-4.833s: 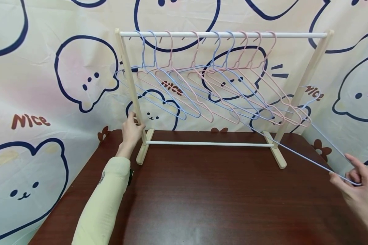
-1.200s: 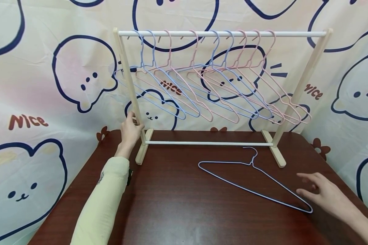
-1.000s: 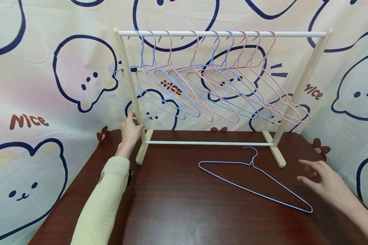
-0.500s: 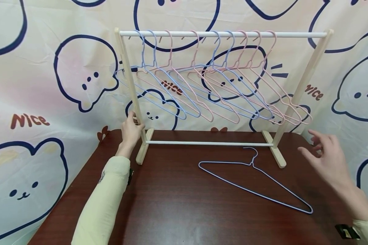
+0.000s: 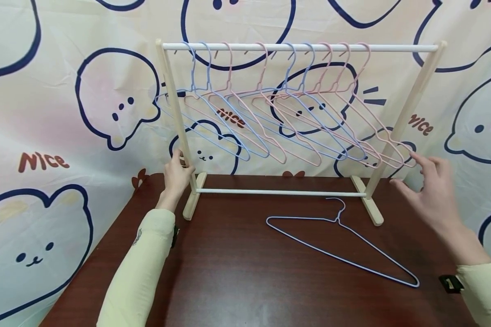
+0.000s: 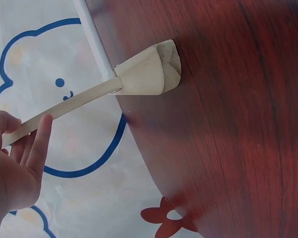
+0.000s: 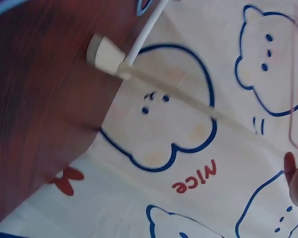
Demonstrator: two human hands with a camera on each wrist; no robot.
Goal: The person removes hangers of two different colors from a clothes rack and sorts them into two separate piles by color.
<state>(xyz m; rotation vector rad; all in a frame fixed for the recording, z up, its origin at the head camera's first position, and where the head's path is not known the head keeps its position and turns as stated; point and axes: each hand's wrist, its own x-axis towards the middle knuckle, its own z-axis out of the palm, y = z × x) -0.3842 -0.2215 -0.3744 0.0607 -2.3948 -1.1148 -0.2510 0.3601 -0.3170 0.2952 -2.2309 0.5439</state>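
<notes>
What matters most here, I judge, is how the lower right corner of the rightmost pink hanger (image 5: 355, 83) lies against my right hand (image 5: 435, 195): just left of my index fingertip and a little lower, so close that I can't tell whether I'm touching it. The hanger is hooked on the white top rail (image 5: 397, 48) of the garment rack, and its long axis runs slantwise, from the far left out toward me and to the right, so that near corner faces my right hand. That hand is clearly the nearer one; its fingers are loosely stretched, thumb apart, grasping nothing. My left hand (image 5: 176, 177) is well away at the other end, fingers and thumb wrapped about the left upright (image 5: 175, 109), low down. Below my right hand and to its left, a lavender-blue hanger (image 5: 335, 257) lies flat on the table (image 5: 229, 272), near but apart from it.
</notes>
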